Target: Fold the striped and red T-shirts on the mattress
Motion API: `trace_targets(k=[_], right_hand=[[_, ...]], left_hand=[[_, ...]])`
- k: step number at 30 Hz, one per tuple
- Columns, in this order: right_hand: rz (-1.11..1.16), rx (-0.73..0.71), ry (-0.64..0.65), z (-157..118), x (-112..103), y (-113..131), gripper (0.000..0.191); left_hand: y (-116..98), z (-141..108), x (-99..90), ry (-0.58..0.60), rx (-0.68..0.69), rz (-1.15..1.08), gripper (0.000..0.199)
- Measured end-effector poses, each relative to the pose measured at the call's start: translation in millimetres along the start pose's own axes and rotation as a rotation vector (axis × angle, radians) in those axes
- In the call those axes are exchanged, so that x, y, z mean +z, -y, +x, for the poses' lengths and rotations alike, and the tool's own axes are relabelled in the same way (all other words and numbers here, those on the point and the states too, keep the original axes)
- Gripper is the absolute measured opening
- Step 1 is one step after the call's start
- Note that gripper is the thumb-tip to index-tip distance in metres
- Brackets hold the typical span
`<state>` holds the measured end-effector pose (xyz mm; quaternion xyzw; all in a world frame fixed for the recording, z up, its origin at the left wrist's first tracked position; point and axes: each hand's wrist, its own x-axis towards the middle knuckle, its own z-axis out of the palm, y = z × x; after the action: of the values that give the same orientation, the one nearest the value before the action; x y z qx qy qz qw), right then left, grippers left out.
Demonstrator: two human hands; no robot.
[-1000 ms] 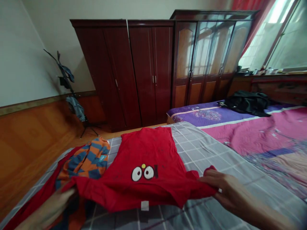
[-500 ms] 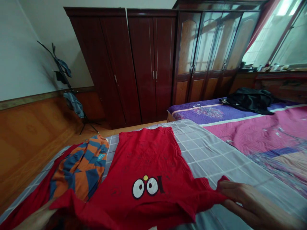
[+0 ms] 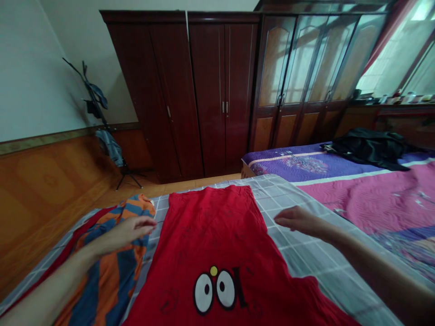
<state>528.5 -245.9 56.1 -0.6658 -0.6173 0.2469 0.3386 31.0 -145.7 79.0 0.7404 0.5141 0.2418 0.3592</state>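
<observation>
A red T-shirt (image 3: 210, 235) lies spread on the grey checked bed sheet (image 3: 287, 253), its hem end far from me and its near end running off the bottom of the picture. Large cartoon eyes (image 3: 215, 290) with a yellow dot are printed on it. My left hand (image 3: 134, 228) hovers left of the shirt, over an orange and blue garment (image 3: 110, 276), fingers stretched out and holding nothing. To the right of the shirt, above the sheet, my right hand (image 3: 295, 218) is likewise open, fingers forward. Neither hand grips the cloth.
More red cloth (image 3: 73, 246) sits beside the orange and blue garment. A second bed with a purple and pink cover (image 3: 360, 188) stands to the right, a black jacket or bag (image 3: 370, 147) on it. Dark wardrobes (image 3: 176, 99) and a coat stand (image 3: 108, 136) are behind.
Both hands have let go of the red T-shirt's near end and moved forward along its two sides. The cloth they held up has dropped. My view has shifted slightly left.
</observation>
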Motion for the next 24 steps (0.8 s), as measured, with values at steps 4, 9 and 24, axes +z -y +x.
trace_targets(k=[4,9,24], right_hand=[[-0.091,0.260,-0.016,88,39,-12,0.036],[-0.089,0.387,-0.069,146,65,-32,0.035],[0.357,0.178,-0.268,202,73,-40,0.012]], left_hand=[[31,97,29.6,-0.223,-0.211,-0.019,0.047],[65,140,58.0,-0.390,-0.287,0.082,0.038],[117,172,48.1,-0.679,-0.185,-0.300,0.030]])
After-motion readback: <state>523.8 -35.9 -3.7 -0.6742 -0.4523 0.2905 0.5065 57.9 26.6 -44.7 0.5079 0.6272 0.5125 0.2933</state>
